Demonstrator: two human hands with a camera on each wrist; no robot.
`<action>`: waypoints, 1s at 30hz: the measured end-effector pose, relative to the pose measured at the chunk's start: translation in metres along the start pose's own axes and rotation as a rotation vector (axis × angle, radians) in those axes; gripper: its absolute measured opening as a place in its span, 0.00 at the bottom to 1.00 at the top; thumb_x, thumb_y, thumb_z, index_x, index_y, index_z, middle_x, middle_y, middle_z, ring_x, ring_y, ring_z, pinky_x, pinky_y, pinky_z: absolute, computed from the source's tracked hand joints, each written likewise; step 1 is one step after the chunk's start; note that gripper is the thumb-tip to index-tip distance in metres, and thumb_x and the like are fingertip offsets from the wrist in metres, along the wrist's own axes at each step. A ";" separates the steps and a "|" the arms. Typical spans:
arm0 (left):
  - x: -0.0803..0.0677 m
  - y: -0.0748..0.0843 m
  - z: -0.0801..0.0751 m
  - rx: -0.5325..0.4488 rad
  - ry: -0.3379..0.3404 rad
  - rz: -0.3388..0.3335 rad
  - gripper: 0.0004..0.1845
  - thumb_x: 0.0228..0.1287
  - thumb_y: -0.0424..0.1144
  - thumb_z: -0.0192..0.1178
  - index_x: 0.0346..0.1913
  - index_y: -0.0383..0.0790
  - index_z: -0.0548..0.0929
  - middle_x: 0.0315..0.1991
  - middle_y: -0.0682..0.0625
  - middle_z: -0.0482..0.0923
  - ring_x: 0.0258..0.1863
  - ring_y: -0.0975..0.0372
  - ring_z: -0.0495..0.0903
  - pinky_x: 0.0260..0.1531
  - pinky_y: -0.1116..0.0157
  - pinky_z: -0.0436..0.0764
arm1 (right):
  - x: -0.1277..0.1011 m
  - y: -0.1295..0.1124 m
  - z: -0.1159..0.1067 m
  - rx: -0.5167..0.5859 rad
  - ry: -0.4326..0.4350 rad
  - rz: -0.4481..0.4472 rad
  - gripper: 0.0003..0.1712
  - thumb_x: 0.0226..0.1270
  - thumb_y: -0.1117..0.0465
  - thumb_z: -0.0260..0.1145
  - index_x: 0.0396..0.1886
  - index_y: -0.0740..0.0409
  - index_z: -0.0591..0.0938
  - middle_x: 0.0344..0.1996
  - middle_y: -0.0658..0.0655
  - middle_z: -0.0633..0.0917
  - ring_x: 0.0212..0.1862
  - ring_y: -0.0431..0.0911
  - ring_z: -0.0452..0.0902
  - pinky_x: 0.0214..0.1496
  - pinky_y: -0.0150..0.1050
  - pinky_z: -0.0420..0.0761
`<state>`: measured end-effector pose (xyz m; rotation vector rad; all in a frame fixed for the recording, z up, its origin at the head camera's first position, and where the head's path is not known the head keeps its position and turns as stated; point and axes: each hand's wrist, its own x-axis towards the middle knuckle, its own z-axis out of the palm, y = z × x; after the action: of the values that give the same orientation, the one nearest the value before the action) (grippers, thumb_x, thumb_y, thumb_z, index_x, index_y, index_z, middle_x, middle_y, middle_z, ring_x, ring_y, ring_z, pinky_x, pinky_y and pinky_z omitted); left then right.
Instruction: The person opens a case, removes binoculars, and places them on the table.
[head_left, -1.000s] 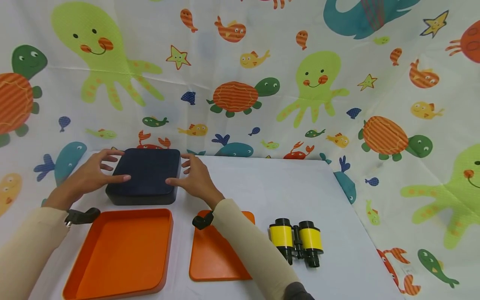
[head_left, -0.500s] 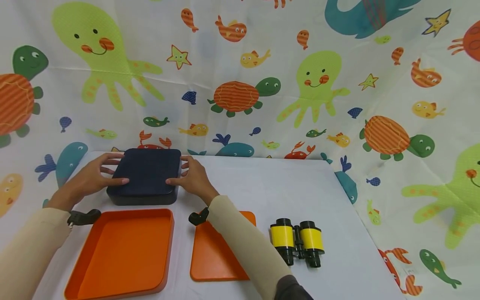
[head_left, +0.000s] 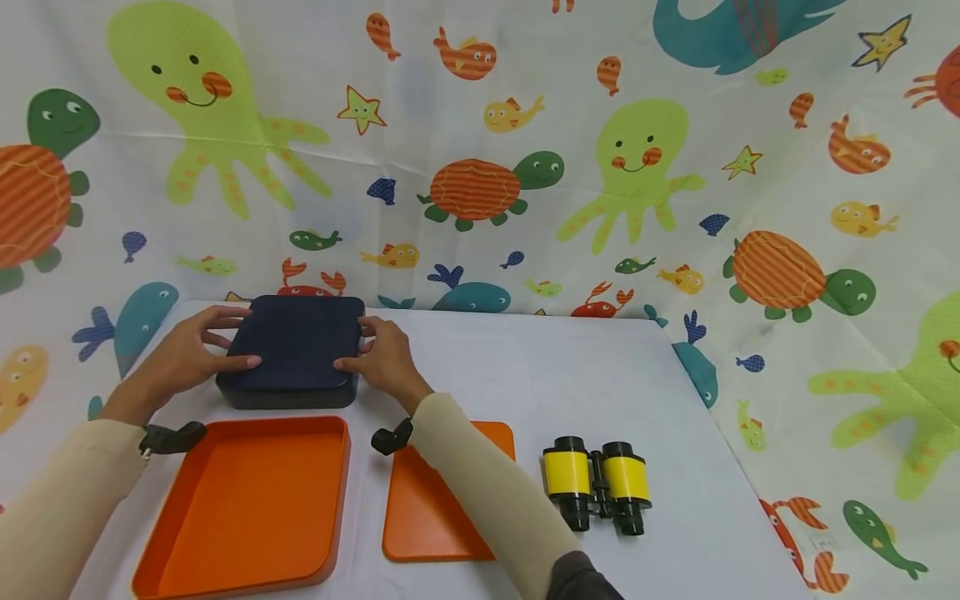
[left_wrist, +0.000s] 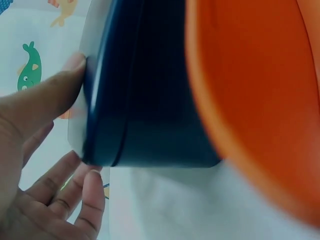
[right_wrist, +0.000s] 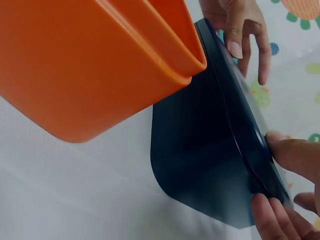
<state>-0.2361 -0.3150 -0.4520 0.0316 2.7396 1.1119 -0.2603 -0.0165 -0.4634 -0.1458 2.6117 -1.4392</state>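
A dark navy box [head_left: 288, 396] with its lid [head_left: 296, 337] on stands at the back left of the white table. My left hand [head_left: 183, 350] holds the lid's left side, thumb on top and fingers at the edge. On the opposite side, my right hand [head_left: 386, 354] pinches the lid's edge, its thumb on top near the front right corner. The right wrist view shows the right fingertips [right_wrist: 262, 210] against the lid's rim, with a thin seam between lid and box. Whatever the box contains is hidden.
An open orange box [head_left: 240, 500] sits in front of the navy one. Beside it lies a flat orange lid [head_left: 427, 517], partly covered by my right forearm. Yellow and black binoculars [head_left: 566, 475] stand farther right. A curtain [head_left: 480, 100] printed with sea animals hangs behind.
My fingers have drawn in slightly against both sides of the navy lid, and my right wrist has shifted a little left. The box and the other things stay where they were.
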 end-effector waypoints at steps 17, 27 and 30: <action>-0.017 0.009 0.007 0.007 0.119 0.008 0.56 0.60 0.59 0.77 0.83 0.40 0.61 0.78 0.27 0.61 0.67 0.30 0.68 0.56 0.33 0.81 | -0.013 -0.004 -0.005 0.026 0.026 -0.039 0.47 0.58 0.59 0.85 0.77 0.42 0.76 0.62 0.49 0.82 0.48 0.39 0.81 0.48 0.27 0.85; -0.026 0.029 0.002 0.093 0.167 -0.001 0.54 0.60 0.62 0.76 0.82 0.42 0.64 0.69 0.21 0.66 0.63 0.27 0.71 0.51 0.32 0.82 | -0.020 -0.009 -0.021 0.089 0.037 -0.056 0.47 0.58 0.61 0.85 0.77 0.41 0.76 0.63 0.49 0.83 0.56 0.47 0.86 0.49 0.30 0.87; -0.025 0.038 0.006 0.087 0.191 0.029 0.53 0.60 0.60 0.77 0.81 0.41 0.65 0.72 0.21 0.64 0.62 0.28 0.72 0.50 0.32 0.83 | -0.022 -0.007 -0.031 0.103 0.041 -0.065 0.47 0.57 0.61 0.85 0.77 0.41 0.76 0.64 0.50 0.83 0.54 0.44 0.86 0.49 0.32 0.88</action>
<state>-0.2121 -0.2857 -0.4259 -0.0238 2.9646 1.0525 -0.2445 0.0092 -0.4389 -0.1922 2.5804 -1.6106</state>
